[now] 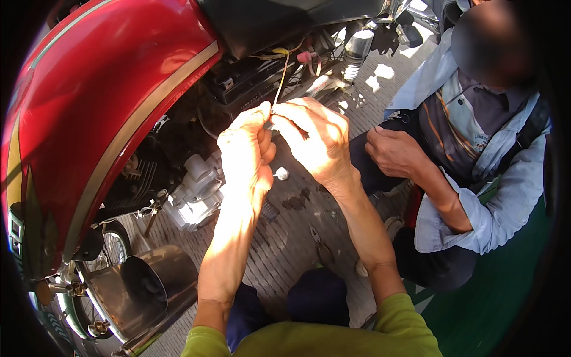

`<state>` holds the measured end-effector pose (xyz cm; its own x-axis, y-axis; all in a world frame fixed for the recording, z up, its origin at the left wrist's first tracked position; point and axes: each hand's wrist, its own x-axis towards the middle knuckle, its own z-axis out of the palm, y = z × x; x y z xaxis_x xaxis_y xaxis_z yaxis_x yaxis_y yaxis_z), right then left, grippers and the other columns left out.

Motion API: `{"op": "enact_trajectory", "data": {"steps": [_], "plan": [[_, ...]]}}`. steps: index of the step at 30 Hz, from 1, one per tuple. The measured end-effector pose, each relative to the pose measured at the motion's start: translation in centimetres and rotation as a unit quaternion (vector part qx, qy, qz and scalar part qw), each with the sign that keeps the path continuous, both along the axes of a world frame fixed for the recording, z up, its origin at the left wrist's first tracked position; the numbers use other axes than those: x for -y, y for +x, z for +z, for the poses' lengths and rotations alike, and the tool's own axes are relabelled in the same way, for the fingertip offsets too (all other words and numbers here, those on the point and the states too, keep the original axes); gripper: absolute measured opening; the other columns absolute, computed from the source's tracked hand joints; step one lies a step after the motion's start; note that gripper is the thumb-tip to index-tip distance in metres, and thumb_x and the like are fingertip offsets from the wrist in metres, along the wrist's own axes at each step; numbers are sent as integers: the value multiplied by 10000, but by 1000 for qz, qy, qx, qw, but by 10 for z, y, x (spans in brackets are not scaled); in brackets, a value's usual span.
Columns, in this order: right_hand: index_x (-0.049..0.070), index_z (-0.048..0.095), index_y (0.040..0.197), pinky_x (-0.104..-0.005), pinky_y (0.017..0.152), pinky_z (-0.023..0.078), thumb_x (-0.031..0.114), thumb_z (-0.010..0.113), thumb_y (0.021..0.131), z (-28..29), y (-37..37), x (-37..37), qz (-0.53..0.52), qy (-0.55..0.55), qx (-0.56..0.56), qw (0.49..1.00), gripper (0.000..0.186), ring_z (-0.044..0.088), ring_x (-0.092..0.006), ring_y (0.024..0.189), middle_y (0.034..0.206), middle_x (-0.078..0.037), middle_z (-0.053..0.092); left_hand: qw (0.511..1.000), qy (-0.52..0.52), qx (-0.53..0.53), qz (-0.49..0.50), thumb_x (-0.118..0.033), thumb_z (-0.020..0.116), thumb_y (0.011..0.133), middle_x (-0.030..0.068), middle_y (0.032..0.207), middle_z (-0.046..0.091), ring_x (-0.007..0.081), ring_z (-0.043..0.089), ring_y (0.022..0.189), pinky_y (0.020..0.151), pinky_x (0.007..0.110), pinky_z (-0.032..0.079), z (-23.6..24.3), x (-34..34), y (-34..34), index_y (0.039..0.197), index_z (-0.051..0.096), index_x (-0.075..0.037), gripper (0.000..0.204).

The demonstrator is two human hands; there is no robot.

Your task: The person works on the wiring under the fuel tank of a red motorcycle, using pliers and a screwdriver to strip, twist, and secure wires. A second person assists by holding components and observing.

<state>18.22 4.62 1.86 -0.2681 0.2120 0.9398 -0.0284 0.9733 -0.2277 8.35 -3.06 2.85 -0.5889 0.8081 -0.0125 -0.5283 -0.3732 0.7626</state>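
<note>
Beside a motorcycle (pixel 113 107), left hand (pixel 247 143) and right hand (pixel 318 134) pinch a wire (pixel 283 80) between their fingers. The wire's end is gripped; work there appears unfinished.

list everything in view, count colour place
Glossy red motorcycle tank: 1, red, left
Long black seat: 1, black, top centre
Thin yellowish wire: 1, yellowish, upper centre
Small pinkish cap: 1, pinkish, beside wire
Silver spring shock absorber: 1, silver, upper right
Silver metal engine casing: 1, silver, centre left
Shiny metal cylindrical part: 1, brownish, lower left
Round white knob: 1, white, centre
Dark plier-like tool: 1, dark, on grooved grey floor
Seated co-worker in pale jacket: 1, pale blue, right
Flat green surface: 1, green, lower right
Left hand: 1, sunlit, pinching wire
Right hand: 1, sunlit, pinching wire
Lime sleeves: 2, lime, bottom
</note>
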Motion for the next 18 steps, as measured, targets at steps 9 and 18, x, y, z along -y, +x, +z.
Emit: {"op": "enact_trajectory", "data": {"steps": [9,18], "plan": [[-35,642,870,-304,603,534,-27,689,737,-3,-16,9,30,-51,-44,997,141,674,-266,708,877,-164,681,995,-31,-83,35,-80,597,864,-71,514,416,-1,263,403,368,200,161,7,11,-7,776,660,6,138],[-64,625,890,-274,629,547,-50,702,748,-4,-20,1,164,-137,-80,974,162,684,-217,770,856,-161,685,976,47,-180,109,-52,619,829,17,614,601,-6,313,430,401,189,205,-2,2,-9,756,672,5,107]]}}
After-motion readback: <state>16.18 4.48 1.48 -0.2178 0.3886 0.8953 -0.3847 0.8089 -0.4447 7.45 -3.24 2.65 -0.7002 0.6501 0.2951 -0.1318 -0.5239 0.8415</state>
